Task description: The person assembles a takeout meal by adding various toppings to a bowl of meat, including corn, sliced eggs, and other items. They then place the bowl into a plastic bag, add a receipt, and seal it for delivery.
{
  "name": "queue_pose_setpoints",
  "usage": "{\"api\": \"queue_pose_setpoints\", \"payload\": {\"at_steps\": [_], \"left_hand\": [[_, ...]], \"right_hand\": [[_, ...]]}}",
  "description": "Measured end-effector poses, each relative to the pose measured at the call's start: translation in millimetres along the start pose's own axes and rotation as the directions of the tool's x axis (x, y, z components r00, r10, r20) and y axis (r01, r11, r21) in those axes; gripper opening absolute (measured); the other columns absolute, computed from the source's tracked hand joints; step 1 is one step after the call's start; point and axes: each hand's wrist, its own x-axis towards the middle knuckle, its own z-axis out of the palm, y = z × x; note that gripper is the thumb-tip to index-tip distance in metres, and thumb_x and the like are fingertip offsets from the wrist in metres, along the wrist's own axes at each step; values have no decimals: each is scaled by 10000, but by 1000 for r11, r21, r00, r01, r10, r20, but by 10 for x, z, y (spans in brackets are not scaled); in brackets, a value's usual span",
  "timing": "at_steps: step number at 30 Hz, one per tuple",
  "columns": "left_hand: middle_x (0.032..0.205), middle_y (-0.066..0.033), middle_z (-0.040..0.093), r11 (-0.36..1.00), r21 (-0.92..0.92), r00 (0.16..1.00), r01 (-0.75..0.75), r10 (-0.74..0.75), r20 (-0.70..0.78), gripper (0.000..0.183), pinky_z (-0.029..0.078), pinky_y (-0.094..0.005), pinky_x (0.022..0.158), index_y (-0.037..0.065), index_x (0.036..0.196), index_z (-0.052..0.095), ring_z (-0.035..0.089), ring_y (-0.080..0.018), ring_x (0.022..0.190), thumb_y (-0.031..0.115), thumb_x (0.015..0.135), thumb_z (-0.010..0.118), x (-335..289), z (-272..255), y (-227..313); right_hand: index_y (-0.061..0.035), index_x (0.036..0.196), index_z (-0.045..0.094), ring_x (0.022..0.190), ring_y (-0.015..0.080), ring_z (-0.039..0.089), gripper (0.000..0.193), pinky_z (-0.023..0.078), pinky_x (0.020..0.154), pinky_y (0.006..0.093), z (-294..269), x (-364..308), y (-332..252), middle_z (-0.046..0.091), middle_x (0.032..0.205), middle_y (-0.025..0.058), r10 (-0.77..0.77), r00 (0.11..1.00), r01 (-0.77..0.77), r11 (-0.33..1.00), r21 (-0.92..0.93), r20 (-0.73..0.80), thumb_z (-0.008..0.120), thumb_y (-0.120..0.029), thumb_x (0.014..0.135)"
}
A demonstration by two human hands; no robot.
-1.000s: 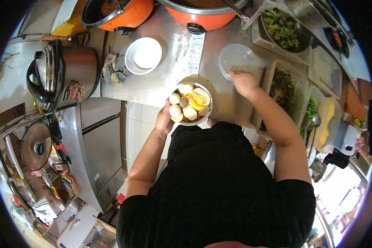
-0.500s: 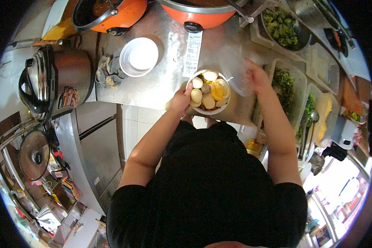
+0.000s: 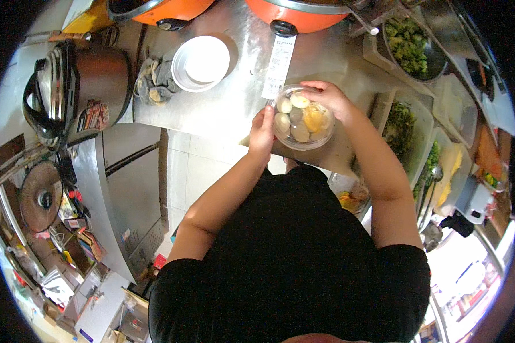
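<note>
In the head view, our left hand [image 3: 261, 134] grips the side of a food-filled bowl [image 3: 294, 146] at the worktop's [image 3: 180, 112] near edge. Our right hand [image 3: 331, 99] touches the clear lid [image 3: 301, 117] over it; we cannot tell whether it pinches. Just beyond lies a paper slip [image 3: 278, 66]; farther left, a white tub [image 3: 205, 64] stands beside a grey cloth [image 3: 153, 83].

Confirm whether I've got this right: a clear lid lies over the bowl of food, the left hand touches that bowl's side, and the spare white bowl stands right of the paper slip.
Not quite: in the head view the spare white bowl stands left of the paper slip. The clear lid, bowl of food and left hand are as stated.
</note>
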Motion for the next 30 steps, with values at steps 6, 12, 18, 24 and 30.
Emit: {"api": "queue_pose_setpoints", "payload": {"at_steps": [6,12,18,24,30], "left_hand": [[1008,-105,624,989,96,990,-111,119,-75,311,482,-293,803,-11,1084,552,580,-165,909,194,883,673,19,105,-71],[1026,-97,619,992,85,983,-89,101,-150,378,479,-283,816,-14,1140,523,576,-168,921,127,842,709,133,87,-186],[1224,-165,528,932,252,960,-262,278,-28,499,424,-331,956,0,1267,468,511,-247,1134,65,820,679,189,58,-149],[1495,-136,307,309,714,763,-629,422,490,550,244,-433,1126,83,1416,363,306,-387,1342,242,908,503,262,26,-100],[1488,-109,329,-6,777,692,-629,452,563,615,231,-518,1109,119,1432,342,296,-369,1352,316,885,542,147,111,-101]], "right_hand": [[-213,1229,617,1073,321,566,426,440,952,395,127,-133,-36,600,1197,142,-209,964,30,701,-712,-165,687,-343,829],[-263,1263,587,1199,330,467,376,388,1006,424,311,-276,-237,553,1270,93,-252,964,84,580,-810,-80,581,-317,891],[-277,1307,541,1185,316,485,379,393,984,457,414,-361,-358,535,1280,69,-239,970,59,424,-904,-49,478,-328,937],[-237,1334,513,1170,311,509,407,402,963,476,352,-299,-262,543,1270,84,-280,959,126,316,-940,34,439,-356,952],[-167,1303,535,1157,313,537,406,418,977,392,173,-174,88,564,1262,136,-424,905,275,562,-780,14,415,-355,964]]}}
